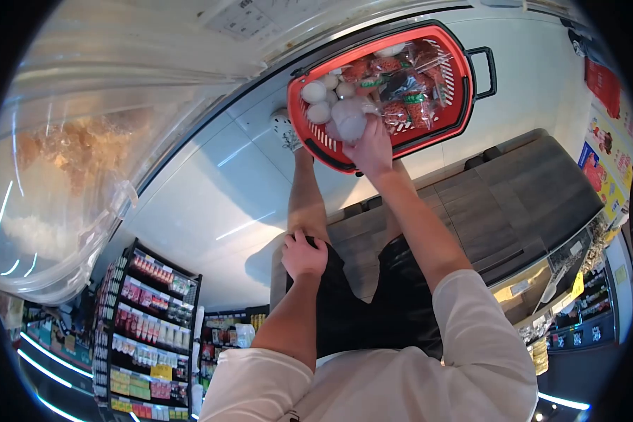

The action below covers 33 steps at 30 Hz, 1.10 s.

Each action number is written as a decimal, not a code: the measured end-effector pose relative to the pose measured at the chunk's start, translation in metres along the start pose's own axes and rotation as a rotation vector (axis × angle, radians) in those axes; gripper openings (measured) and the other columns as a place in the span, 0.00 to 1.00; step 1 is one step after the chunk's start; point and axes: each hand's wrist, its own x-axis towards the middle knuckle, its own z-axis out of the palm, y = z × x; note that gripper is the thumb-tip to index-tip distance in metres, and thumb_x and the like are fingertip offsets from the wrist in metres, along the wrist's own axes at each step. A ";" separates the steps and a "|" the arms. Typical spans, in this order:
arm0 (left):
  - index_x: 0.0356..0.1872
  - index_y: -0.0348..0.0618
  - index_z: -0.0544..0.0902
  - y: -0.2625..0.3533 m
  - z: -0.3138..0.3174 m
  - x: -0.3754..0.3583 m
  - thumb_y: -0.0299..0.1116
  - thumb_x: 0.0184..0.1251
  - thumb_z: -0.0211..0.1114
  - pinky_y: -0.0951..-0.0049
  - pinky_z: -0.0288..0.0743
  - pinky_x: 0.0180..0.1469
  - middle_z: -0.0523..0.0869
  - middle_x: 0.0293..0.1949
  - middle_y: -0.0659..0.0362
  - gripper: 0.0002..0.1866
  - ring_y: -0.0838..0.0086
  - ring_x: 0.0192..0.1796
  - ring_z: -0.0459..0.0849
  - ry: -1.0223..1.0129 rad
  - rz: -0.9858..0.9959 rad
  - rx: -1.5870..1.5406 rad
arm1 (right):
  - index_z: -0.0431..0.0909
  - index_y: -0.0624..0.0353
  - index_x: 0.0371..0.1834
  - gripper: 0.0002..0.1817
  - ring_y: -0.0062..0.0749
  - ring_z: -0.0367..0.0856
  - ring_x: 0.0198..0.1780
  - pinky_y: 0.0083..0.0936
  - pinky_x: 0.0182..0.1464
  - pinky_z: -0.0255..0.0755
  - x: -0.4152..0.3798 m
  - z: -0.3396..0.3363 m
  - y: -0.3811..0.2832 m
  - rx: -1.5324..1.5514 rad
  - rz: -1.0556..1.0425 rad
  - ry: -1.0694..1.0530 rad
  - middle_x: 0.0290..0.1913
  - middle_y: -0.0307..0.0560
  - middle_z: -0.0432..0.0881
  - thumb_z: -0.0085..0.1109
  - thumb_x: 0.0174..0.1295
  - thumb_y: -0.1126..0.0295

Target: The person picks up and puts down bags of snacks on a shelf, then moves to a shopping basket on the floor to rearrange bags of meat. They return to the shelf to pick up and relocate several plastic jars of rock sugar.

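Note:
In the head view, a red shopping basket point(463, 88) with black trim and a black handle stands on the pale floor ahead of my legs. My right hand point(374, 148) reaches over its near edge, fingers closed on a whitish translucent bundle point(348, 119) that looks like a filled plastic bag. Round white items point(313, 91) lie at the basket's left end. Clear packs with red contents point(395, 114) and green labels fill the middle and right. My left hand point(304, 254) rests on my left knee, holding nothing, its fingers laid over it.
Clear plastic bags with orange-brown and white contents point(77, 162) hang or stand close on the left. A black shelf rack point(155, 309) of small packages is at lower left. A dark wood-look bench or counter point(513, 183) lies to the right, with colourful posters point(605, 165) beyond.

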 end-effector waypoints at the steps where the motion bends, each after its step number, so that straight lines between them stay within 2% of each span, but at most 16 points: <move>1: 0.59 0.44 0.77 0.002 -0.004 0.000 0.49 0.61 0.62 0.51 0.80 0.48 0.78 0.51 0.47 0.28 0.49 0.53 0.81 0.001 0.006 -0.005 | 0.60 0.62 0.67 0.49 0.61 0.75 0.59 0.47 0.62 0.74 -0.010 -0.002 -0.001 0.024 0.023 -0.066 0.61 0.62 0.70 0.79 0.43 0.60; 3: 0.65 0.44 0.74 0.005 -0.012 0.000 0.47 0.63 0.61 0.52 0.79 0.55 0.78 0.54 0.47 0.31 0.49 0.55 0.80 -0.067 -0.033 0.013 | 0.60 0.61 0.69 0.49 0.61 0.74 0.60 0.47 0.64 0.72 -0.029 0.001 0.000 0.011 0.005 -0.093 0.62 0.62 0.69 0.79 0.43 0.61; 6: 0.64 0.44 0.74 0.003 -0.010 0.002 0.48 0.63 0.61 0.52 0.79 0.55 0.78 0.54 0.48 0.30 0.50 0.55 0.80 -0.058 -0.032 0.018 | 0.59 0.59 0.73 0.50 0.61 0.70 0.63 0.47 0.68 0.67 -0.042 0.011 -0.006 0.038 0.044 -0.162 0.63 0.61 0.68 0.78 0.45 0.63; 9: 0.57 0.43 0.78 -0.001 -0.003 0.002 0.49 0.60 0.63 0.53 0.80 0.50 0.79 0.52 0.46 0.28 0.49 0.53 0.82 0.024 -0.008 0.014 | 0.62 0.58 0.70 0.45 0.61 0.70 0.63 0.47 0.69 0.67 -0.045 0.025 -0.011 0.123 0.130 -0.195 0.62 0.61 0.69 0.76 0.48 0.63; 11: 0.57 0.43 0.78 -0.002 -0.004 0.000 0.49 0.60 0.62 0.53 0.80 0.50 0.79 0.52 0.46 0.28 0.49 0.53 0.82 0.021 -0.006 0.007 | 0.68 0.60 0.64 0.37 0.63 0.73 0.61 0.48 0.66 0.70 -0.041 0.034 -0.011 0.252 0.130 -0.035 0.60 0.63 0.72 0.74 0.53 0.61; 13: 0.58 0.43 0.78 0.001 -0.006 -0.001 0.49 0.60 0.62 0.53 0.80 0.50 0.79 0.53 0.46 0.28 0.49 0.53 0.81 0.018 -0.003 -0.007 | 0.71 0.61 0.62 0.33 0.64 0.75 0.59 0.48 0.64 0.72 -0.031 0.035 -0.006 0.265 0.190 -0.067 0.59 0.64 0.73 0.72 0.55 0.59; 15: 0.63 0.45 0.75 0.003 -0.010 0.000 0.48 0.63 0.61 0.52 0.79 0.55 0.78 0.54 0.48 0.29 0.51 0.56 0.80 -0.051 -0.031 0.019 | 0.73 0.62 0.59 0.31 0.65 0.76 0.57 0.48 0.61 0.74 -0.015 0.035 -0.003 0.279 0.243 -0.098 0.58 0.65 0.74 0.70 0.58 0.57; 18: 0.63 0.45 0.75 0.001 -0.004 0.002 0.48 0.63 0.61 0.53 0.79 0.55 0.78 0.54 0.48 0.29 0.51 0.56 0.80 -0.042 -0.033 0.021 | 0.75 0.64 0.59 0.32 0.64 0.79 0.58 0.47 0.59 0.77 0.020 0.039 -0.011 0.110 0.350 -0.259 0.59 0.66 0.76 0.66 0.59 0.50; 20: 0.60 0.44 0.77 -0.001 -0.002 0.001 0.48 0.62 0.61 0.52 0.80 0.53 0.78 0.53 0.47 0.28 0.49 0.55 0.80 -0.018 -0.019 0.014 | 0.75 0.61 0.63 0.38 0.58 0.79 0.62 0.45 0.63 0.75 0.046 0.049 -0.016 0.023 0.684 -0.470 0.62 0.65 0.76 0.69 0.52 0.48; 24: 0.57 0.43 0.78 -0.002 0.000 0.000 0.49 0.61 0.61 0.52 0.80 0.50 0.78 0.54 0.47 0.27 0.48 0.54 0.80 0.033 0.005 0.011 | 0.78 0.60 0.63 0.38 0.49 0.80 0.65 0.40 0.64 0.75 0.082 0.067 -0.010 -0.098 0.751 -0.657 0.64 0.59 0.79 0.66 0.51 0.46; 26: 0.56 0.43 0.78 -0.002 -0.001 0.000 0.49 0.61 0.61 0.51 0.80 0.50 0.78 0.54 0.47 0.26 0.48 0.54 0.81 0.031 0.003 0.013 | 0.81 0.58 0.62 0.35 0.44 0.79 0.66 0.38 0.64 0.75 0.090 0.084 0.000 -0.192 0.588 -0.886 0.64 0.53 0.81 0.65 0.54 0.47; 27: 0.56 0.43 0.78 -0.001 -0.001 0.000 0.48 0.61 0.61 0.51 0.80 0.49 0.78 0.55 0.47 0.26 0.48 0.54 0.81 0.027 0.004 0.006 | 0.74 0.59 0.69 0.36 0.51 0.74 0.70 0.32 0.65 0.75 0.092 0.094 0.003 -0.168 0.656 -0.928 0.71 0.53 0.75 0.63 0.60 0.51; 28: 0.56 0.43 0.78 0.000 -0.001 0.001 0.48 0.61 0.61 0.51 0.80 0.49 0.78 0.55 0.47 0.26 0.48 0.54 0.81 0.030 0.000 0.009 | 0.74 0.59 0.69 0.36 0.51 0.74 0.70 0.32 0.65 0.75 0.094 0.100 0.005 -0.163 0.652 -0.930 0.71 0.53 0.75 0.63 0.60 0.51; 30: 0.61 0.44 0.77 -0.002 -0.003 0.001 0.46 0.62 0.62 0.51 0.79 0.53 0.79 0.52 0.47 0.28 0.49 0.54 0.80 0.016 0.004 0.000 | 0.68 0.59 0.74 0.36 0.50 0.72 0.72 0.42 0.63 0.78 0.090 0.114 0.006 -0.200 0.642 -0.953 0.77 0.50 0.67 0.59 0.64 0.55; 31: 0.61 0.44 0.77 -0.003 -0.004 0.001 0.46 0.62 0.62 0.51 0.79 0.53 0.79 0.52 0.47 0.28 0.49 0.54 0.80 0.017 -0.008 0.000 | 0.68 0.59 0.74 0.36 0.50 0.72 0.72 0.42 0.63 0.78 0.090 0.110 -0.003 -0.198 0.632 -0.962 0.77 0.50 0.67 0.59 0.64 0.55; 33: 0.60 0.43 0.77 -0.001 -0.004 0.001 0.46 0.62 0.62 0.51 0.79 0.53 0.79 0.52 0.47 0.27 0.49 0.54 0.81 0.037 0.008 -0.014 | 0.60 0.59 0.79 0.37 0.52 0.71 0.73 0.56 0.57 0.80 0.092 0.093 -0.021 -0.241 0.725 -0.902 0.82 0.48 0.55 0.56 0.67 0.60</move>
